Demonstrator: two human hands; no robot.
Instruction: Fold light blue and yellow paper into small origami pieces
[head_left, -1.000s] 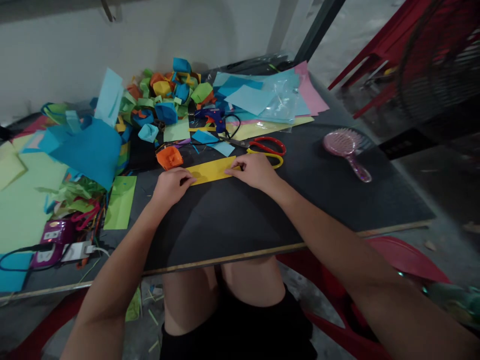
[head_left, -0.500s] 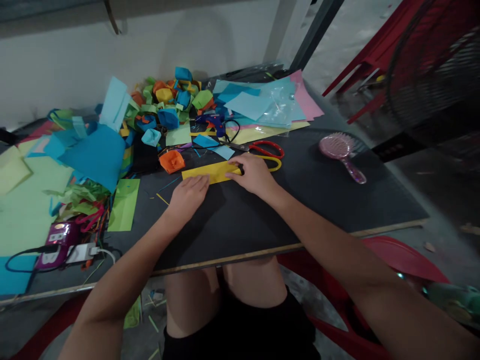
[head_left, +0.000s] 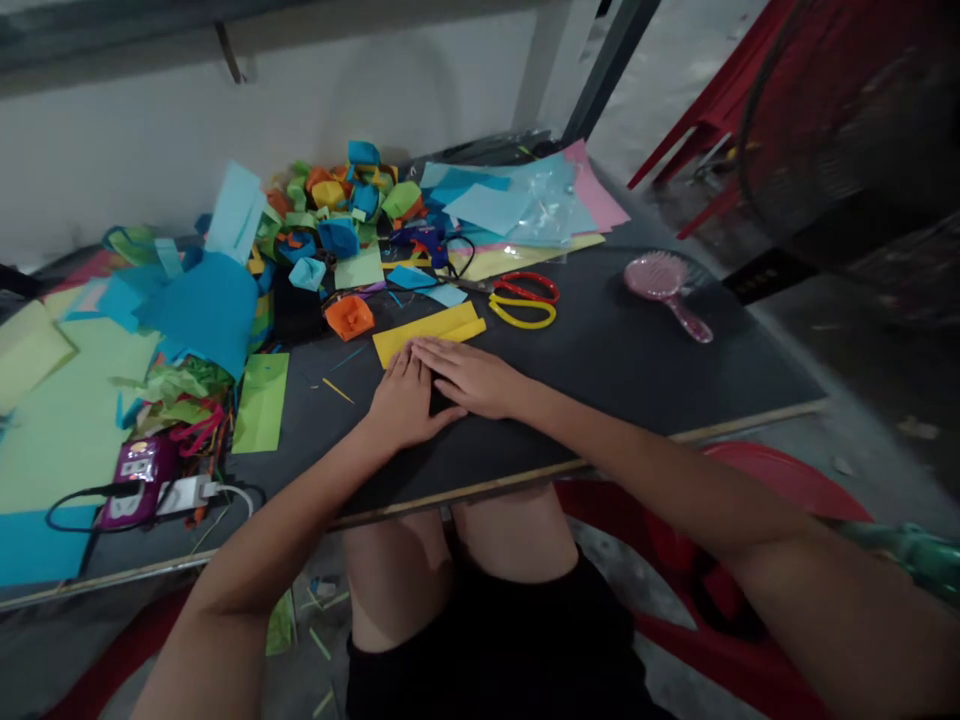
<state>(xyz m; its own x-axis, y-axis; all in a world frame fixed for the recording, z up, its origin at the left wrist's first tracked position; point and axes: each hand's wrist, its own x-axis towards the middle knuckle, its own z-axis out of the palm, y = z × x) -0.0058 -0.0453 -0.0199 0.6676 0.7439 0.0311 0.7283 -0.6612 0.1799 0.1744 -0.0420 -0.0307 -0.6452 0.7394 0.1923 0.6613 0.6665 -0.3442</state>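
A long yellow paper strip [head_left: 431,330] lies on the dark table [head_left: 600,370]. My left hand [head_left: 405,400] and my right hand [head_left: 469,377] lie flat side by side just in front of the strip. Their fingers are stretched out, and the fingertips reach its near edge. Neither hand holds anything. An orange folded paper piece [head_left: 349,316] sits left of the strip. Red and yellow scissors [head_left: 525,300] lie to its right.
A heap of folded coloured paper pieces [head_left: 337,210] and loose sheets [head_left: 517,205] fills the back. Blue and green paper [head_left: 202,310] covers the left, with a purple device and cables [head_left: 139,480] near the front edge. A pink hairbrush [head_left: 664,285] lies at the right.
Both hands have slid off the yellow strip's ends and come together, flat on the table in front of it. The strip stays on the table.
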